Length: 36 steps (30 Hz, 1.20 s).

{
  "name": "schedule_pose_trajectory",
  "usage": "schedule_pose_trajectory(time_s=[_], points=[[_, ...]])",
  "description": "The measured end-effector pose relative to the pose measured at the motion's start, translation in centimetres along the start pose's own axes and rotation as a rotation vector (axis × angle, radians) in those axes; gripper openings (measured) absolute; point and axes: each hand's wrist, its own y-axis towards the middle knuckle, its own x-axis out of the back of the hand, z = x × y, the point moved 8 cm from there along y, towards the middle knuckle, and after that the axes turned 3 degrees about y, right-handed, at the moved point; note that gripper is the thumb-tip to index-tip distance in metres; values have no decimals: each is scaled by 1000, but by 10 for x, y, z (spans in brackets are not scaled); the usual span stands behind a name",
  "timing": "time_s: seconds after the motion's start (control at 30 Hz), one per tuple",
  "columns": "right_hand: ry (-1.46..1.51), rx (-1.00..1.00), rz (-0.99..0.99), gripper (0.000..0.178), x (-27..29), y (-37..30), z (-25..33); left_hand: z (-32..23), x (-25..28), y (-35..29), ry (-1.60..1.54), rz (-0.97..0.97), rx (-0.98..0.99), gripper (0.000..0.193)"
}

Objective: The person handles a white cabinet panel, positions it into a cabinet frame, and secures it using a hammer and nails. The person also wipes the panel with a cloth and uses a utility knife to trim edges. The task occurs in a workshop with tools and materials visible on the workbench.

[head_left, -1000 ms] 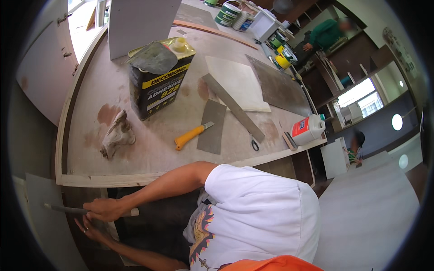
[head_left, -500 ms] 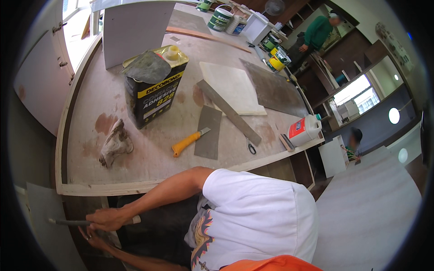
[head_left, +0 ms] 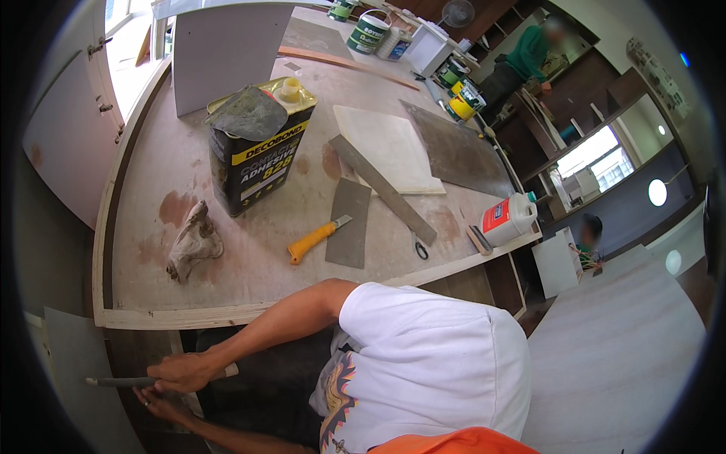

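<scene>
My right hand (head_left: 181,372) is closed around a slim grey-wrapped stick (head_left: 121,382) with a pale, wood-like end showing behind the fist. Just below it, my left hand (head_left: 162,405) wears a ring and has bent fingers against the stick's underside. The stick's far end lies over an upright grey panel (head_left: 72,363) beside the bench. On the bench top near my right arm rest a crumpled rag (head_left: 195,242), an orange-handled knife (head_left: 310,244) with its blade over a grey rectangular piece (head_left: 350,234), and a long grey strip (head_left: 382,185).
A tall black adhesive can (head_left: 261,163) stands on the bench (head_left: 249,265), topped by a dark flat piece. Black-handled scissors (head_left: 421,250), a white jug (head_left: 510,219) and paint buckets (head_left: 368,32) line it. Two other people (head_left: 522,60) are farther off; a large pale board (head_left: 612,340) lies right.
My left hand has come up against the stick, its fingers less spread. The stick has shifted slightly right and down. The far person in green has bent and reached rightward.
</scene>
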Motion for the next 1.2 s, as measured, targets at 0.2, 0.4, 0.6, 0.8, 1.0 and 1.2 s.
schedule_pose_trajectory(time_s=[0.2,0.4,0.6,0.8,1.0,1.2], points=[[0,-15,19,29,-3,0,-5,4,-4,0,-36,14,12,58],[-21,-37,41,29,-2,-5,3,29,10,15,95,-13,-4,46],[31,-50,46,29,-2,-7,6,55,14,32,106,92,-119,35],[13,-26,44,30,-3,-5,5,33,4,19,84,109,-76,35],[19,-9,43,29,-5,-4,4,34,4,16,56,95,-26,36],[15,-26,58,30,-3,-6,8,48,6,25,-50,153,-62,35]])
